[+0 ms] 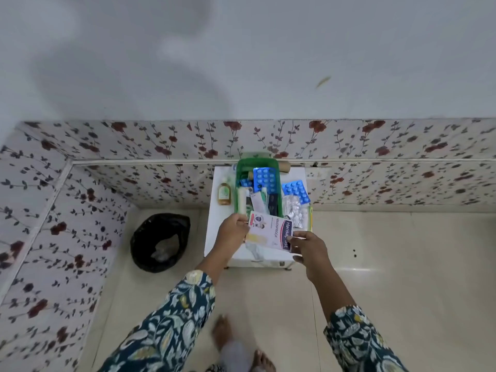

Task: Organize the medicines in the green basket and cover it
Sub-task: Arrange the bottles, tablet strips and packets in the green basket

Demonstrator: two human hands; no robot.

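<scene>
A green basket [270, 162] stands on a small white table [217, 232] against the wall, with a blue blister strip [264, 179], a white tube [241, 201] and several packets inside. Both hands hold a white plaster box [268, 233] just in front of the basket's near end. My left hand [233, 232] grips its left edge and my right hand [308, 247] grips its right edge. Another blue blister strip [296, 191] and silver strips [294, 210] lie on the table right of the basket. An amber bottle [224, 193] lies to its left.
A black bin bag [159, 241] sits on the tiled floor left of the table. Floral-papered walls close in behind and on the left. My bare feet [222, 331] stand on the floor below the table.
</scene>
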